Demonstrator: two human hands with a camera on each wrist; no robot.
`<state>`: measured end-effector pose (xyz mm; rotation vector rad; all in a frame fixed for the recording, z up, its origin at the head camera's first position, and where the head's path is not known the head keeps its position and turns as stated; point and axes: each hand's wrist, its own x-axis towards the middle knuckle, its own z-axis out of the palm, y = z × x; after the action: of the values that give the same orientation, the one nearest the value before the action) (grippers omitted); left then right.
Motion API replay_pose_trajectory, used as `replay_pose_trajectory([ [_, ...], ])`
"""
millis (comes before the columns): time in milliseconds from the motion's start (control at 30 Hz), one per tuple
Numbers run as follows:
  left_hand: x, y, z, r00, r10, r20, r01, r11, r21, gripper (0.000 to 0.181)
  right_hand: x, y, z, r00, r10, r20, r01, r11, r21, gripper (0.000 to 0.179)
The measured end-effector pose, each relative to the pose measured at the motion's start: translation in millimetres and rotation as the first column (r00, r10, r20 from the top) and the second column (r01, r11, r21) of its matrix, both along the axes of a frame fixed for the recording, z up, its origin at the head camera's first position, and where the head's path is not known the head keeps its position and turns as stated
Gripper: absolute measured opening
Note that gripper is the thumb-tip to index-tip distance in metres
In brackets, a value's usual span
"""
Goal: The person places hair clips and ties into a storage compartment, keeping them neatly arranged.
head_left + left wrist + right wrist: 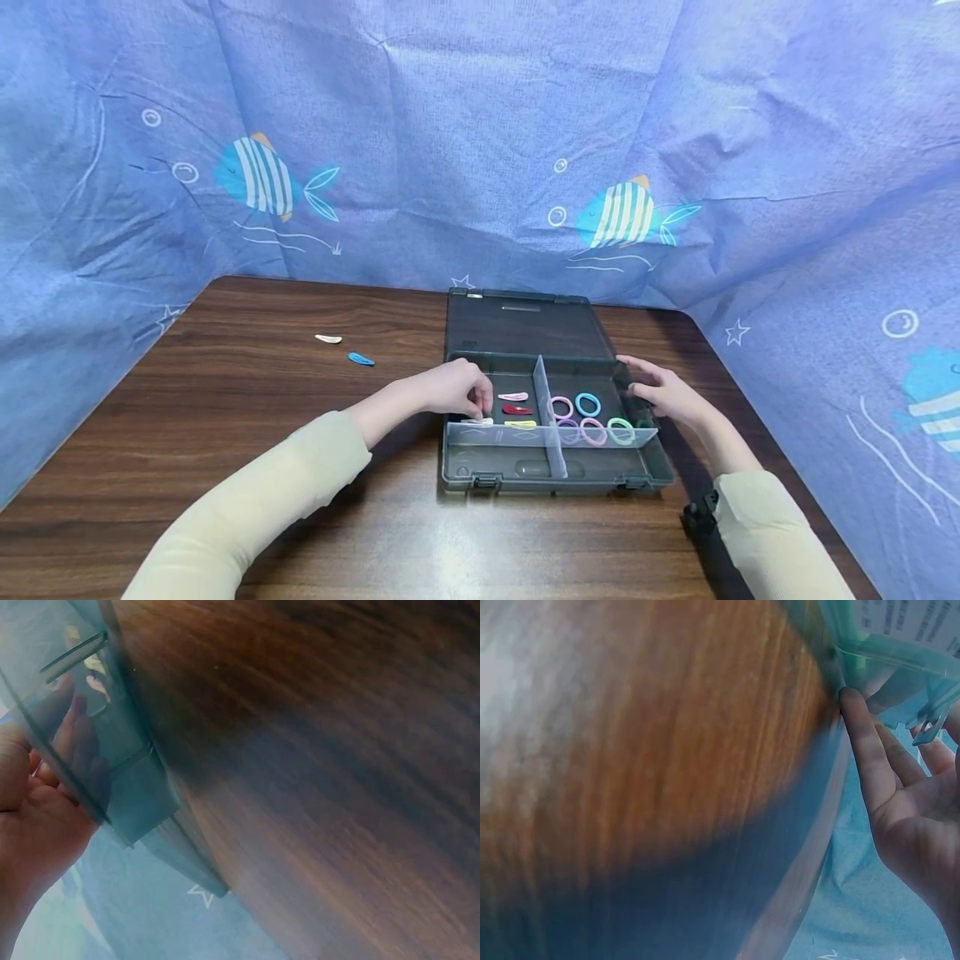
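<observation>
My left hand (459, 390) reaches into the back left compartment of a dark translucent storage box (502, 479). Its fingers are bent, thumb and fingertips pinching a white hair clip (477, 422) by the clear divider. Beside it lie a pink clip (513, 397), a red clip (517, 409) and a yellow clip (521, 424). In the left wrist view the fingers (69, 724) show through the box's see-through wall. My right hand (671, 395) rests against the box's right side, its fingers fairly straight; in the right wrist view a fingertip (847, 696) touches the box edge.
Several ring-shaped hair ties, among them a blue one (588, 405), lie in the back right compartment. The open lid (525, 329) leans back toward the fabric backdrop (480, 150). A cream clip (328, 339) and a blue clip (361, 359) lie on the wooden table (225, 400).
</observation>
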<state>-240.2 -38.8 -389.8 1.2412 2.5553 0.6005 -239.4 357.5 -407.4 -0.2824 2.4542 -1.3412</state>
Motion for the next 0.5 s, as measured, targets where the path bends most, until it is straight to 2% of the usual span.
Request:
replay_pose_trajectory([
  [133, 0.0, -6.2, 2.3, 0.999, -0.025, 0.029, 0.022, 0.997, 0.077, 0.007, -0.9, -0.4, -1.0, 1.000, 0.003, -0.002, -0.003, 1.000, -0.007, 0.057],
  [500, 3.8, -25.3, 13.8, 0.999, -0.024, -0.033, 0.030, 0.980, 0.195, 0.017, 1.8, 0.2, 0.1, 1.000, -0.001, -0.003, 0.001, 1.000, 0.012, 0.057],
])
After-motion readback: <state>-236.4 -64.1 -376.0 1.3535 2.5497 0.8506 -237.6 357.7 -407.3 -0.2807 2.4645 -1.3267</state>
